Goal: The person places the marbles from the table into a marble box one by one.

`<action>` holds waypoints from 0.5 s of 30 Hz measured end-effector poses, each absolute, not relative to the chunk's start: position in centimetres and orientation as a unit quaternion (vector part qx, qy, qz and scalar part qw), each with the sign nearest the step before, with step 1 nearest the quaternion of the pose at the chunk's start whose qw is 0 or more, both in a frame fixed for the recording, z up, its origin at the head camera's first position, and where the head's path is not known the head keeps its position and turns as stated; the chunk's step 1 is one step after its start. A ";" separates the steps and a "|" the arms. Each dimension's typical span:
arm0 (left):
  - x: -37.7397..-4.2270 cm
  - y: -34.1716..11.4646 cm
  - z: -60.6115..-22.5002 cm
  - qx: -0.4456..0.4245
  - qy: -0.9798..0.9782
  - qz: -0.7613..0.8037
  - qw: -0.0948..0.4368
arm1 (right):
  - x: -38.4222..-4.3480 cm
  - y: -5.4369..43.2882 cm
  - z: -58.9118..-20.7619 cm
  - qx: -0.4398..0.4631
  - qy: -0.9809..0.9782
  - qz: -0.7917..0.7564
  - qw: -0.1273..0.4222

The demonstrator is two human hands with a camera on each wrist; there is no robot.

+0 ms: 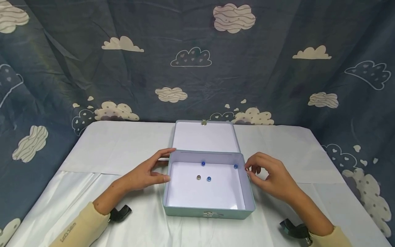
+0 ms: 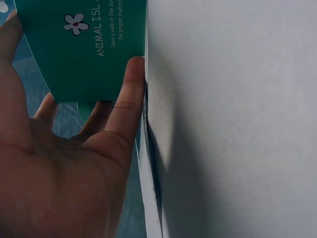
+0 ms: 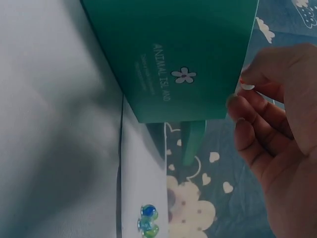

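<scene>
A green tin box (image 1: 210, 213) with a white inside lies on the table, its lid (image 1: 205, 137) laid back. In it are three blue marbles, one of them (image 1: 208, 179) near the middle, and one greyish-brown marble (image 1: 199, 177). My left hand (image 1: 140, 173) touches the box's left side with fingers spread; in the left wrist view one finger rests against the green wall (image 2: 94, 64). At the right rim, my right hand (image 1: 273, 175) pinches a small thing with orange and white on it (image 3: 246, 86), mostly hidden by the fingers.
The right wrist view shows several blue and green glass marbles (image 3: 147, 220) on the white cloth, beyond the box's right side. A white cloth (image 1: 129, 137) covers the table. Behind it hangs a dark blue curtain (image 1: 185, 31) with cloud prints.
</scene>
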State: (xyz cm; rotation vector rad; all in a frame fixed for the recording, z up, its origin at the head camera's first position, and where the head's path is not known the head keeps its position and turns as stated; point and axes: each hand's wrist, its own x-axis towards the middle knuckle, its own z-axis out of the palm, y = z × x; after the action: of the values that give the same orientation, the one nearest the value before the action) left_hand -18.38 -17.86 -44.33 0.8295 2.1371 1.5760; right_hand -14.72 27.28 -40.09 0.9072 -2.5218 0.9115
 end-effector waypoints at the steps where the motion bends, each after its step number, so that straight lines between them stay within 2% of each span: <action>1: -18.4 -17.9 -44.4 0.294 0.756 0.557 0.179 | -14.7 27.2 -40.1 0.318 -0.879 0.320 0.154; 15: -18.4 -17.8 -44.2 0.293 0.761 0.552 0.175 | -14.4 26.5 -40.1 0.326 -0.876 0.316 0.162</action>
State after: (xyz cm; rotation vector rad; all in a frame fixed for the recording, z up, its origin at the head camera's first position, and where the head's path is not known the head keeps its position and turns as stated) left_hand -18.40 -17.84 -44.19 0.8303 2.1564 1.5630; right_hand -14.41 26.55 -40.07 0.9297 -2.5007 0.9005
